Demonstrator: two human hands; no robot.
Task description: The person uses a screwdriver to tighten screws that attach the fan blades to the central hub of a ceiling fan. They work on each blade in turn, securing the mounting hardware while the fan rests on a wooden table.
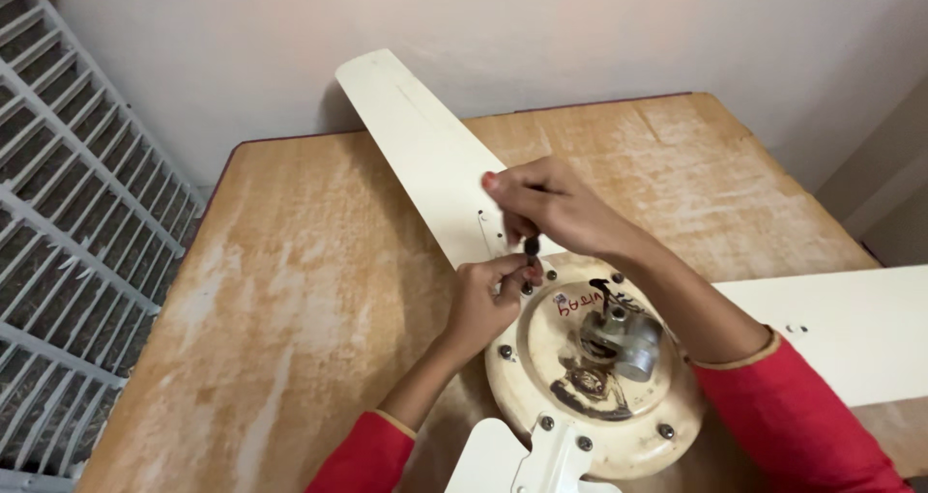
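A cream ceiling fan lies on a worn wooden table (319, 290). Its round motor housing (594, 425) has a grey metal hub in the middle and bolts around the rim. One blade (416, 145) runs to the far left, another (851, 324) to the right, a third sits at the bottom edge. My right hand (551, 203) grips a dark screwdriver handle (531, 246), held upright over a screw where the far blade meets the housing. My left hand (483, 300) pinches the tool's lower shaft near that screw.
A white metal window grille (68, 213) stands along the left. A pale wall rises behind the table. My red sleeves (793, 416) cross the lower part of the view.
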